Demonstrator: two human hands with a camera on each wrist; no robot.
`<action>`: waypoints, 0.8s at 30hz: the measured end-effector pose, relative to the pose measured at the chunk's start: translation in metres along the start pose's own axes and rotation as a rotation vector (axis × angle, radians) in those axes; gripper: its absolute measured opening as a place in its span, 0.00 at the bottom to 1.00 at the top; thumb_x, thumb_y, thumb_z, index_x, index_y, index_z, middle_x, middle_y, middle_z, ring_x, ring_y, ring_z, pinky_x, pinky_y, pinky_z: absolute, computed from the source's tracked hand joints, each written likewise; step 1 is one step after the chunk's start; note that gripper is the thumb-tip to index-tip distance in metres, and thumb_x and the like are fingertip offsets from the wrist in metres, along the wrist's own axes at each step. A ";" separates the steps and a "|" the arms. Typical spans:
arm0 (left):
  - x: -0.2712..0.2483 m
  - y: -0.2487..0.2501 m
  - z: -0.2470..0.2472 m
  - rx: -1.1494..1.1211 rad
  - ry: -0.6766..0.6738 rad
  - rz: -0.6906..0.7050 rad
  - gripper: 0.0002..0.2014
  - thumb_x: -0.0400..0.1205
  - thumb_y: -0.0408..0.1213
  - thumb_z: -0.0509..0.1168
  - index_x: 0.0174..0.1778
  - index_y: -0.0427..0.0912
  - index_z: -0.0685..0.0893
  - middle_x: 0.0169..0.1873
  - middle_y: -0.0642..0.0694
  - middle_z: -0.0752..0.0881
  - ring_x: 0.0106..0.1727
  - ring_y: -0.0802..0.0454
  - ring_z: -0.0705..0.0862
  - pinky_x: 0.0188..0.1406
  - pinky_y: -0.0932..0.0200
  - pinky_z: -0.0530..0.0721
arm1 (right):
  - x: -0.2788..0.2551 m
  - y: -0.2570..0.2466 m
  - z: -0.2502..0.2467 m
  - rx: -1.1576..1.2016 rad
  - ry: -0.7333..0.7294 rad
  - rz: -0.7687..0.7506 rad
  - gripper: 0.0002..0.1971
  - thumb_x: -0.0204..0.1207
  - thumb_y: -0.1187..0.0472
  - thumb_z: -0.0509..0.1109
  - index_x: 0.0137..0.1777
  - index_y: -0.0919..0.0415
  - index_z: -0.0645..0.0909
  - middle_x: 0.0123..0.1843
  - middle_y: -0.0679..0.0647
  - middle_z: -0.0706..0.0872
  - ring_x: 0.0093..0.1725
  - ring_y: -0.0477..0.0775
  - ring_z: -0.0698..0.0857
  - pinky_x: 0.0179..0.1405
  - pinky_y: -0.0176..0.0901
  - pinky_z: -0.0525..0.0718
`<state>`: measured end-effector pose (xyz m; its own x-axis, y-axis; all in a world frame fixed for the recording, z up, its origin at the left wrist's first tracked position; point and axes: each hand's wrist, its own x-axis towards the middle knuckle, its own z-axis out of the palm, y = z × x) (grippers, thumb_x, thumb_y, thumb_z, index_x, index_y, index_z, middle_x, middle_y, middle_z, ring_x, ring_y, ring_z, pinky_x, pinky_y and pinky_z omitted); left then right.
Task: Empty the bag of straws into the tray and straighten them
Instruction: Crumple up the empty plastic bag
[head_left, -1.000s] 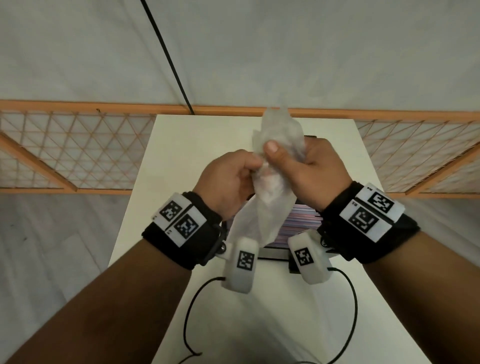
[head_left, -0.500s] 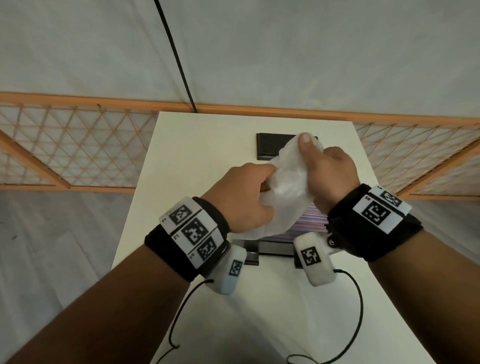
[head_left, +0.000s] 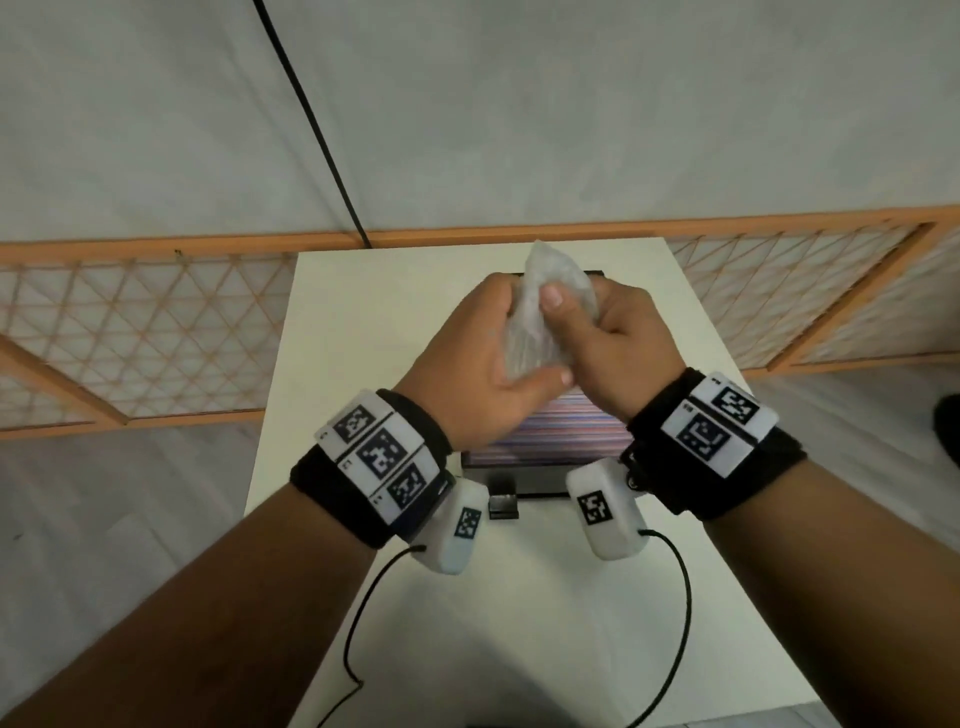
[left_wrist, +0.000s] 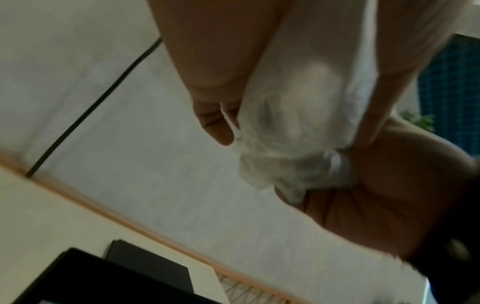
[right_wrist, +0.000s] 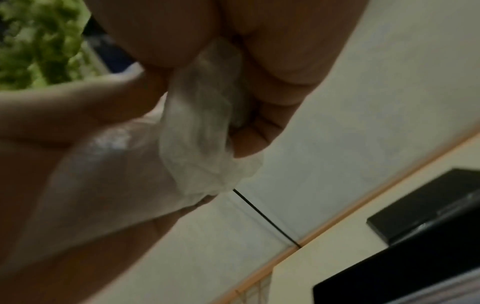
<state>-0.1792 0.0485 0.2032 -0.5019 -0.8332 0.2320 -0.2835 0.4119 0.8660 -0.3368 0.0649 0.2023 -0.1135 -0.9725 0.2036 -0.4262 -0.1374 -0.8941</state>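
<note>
Both hands crumple a clear plastic bag (head_left: 540, 317) above the black tray (head_left: 524, 473) in the head view. My left hand (head_left: 483, 358) grips its lower part, thumb across the front. My right hand (head_left: 597, 332) grips its upper part, thumb pressed on the film. The bag (left_wrist: 293, 131) shows bunched between the fingers in the left wrist view, and the bag (right_wrist: 200, 139) is squeezed in the right wrist view. Striped straws (head_left: 550, 436) lie side by side in the tray, below the hands. No straw shows inside the bag.
The tray sits on a white table (head_left: 374, 332). A second flat black piece (left_wrist: 153, 269) lies behind the tray near the table's far edge. An orange lattice fence (head_left: 156, 332) runs along the wall behind. Wrist camera cables (head_left: 675, 623) trail over the near tabletop.
The bag, hanging long between the hands a second ago, has been gathered into a tight wad. Both hands have moved away from me, toward the tray's far end.
</note>
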 end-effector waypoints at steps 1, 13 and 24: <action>-0.003 0.002 0.007 0.086 0.020 0.057 0.30 0.69 0.54 0.75 0.63 0.44 0.75 0.56 0.47 0.80 0.57 0.46 0.82 0.54 0.44 0.84 | 0.001 -0.001 -0.005 0.093 0.013 0.045 0.21 0.83 0.47 0.65 0.45 0.66 0.86 0.38 0.59 0.91 0.39 0.58 0.90 0.40 0.52 0.88; -0.035 0.018 0.049 0.227 0.067 -0.001 0.50 0.63 0.41 0.86 0.78 0.52 0.65 0.72 0.47 0.74 0.72 0.54 0.77 0.68 0.57 0.80 | -0.031 0.012 -0.009 0.564 -0.579 0.547 0.05 0.78 0.69 0.63 0.44 0.64 0.80 0.39 0.63 0.83 0.36 0.60 0.83 0.28 0.46 0.76; -0.120 -0.038 -0.035 0.165 0.109 -0.411 0.42 0.74 0.40 0.77 0.82 0.55 0.65 0.73 0.48 0.81 0.72 0.51 0.82 0.69 0.53 0.82 | -0.056 -0.010 0.072 0.248 -0.718 0.222 0.22 0.71 0.47 0.73 0.56 0.64 0.86 0.48 0.65 0.91 0.46 0.65 0.89 0.49 0.60 0.84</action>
<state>-0.0795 0.1196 0.1576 -0.2342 -0.9701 -0.0632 -0.5724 0.0850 0.8156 -0.2614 0.1071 0.1706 0.4704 -0.8542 -0.2215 -0.2393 0.1181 -0.9637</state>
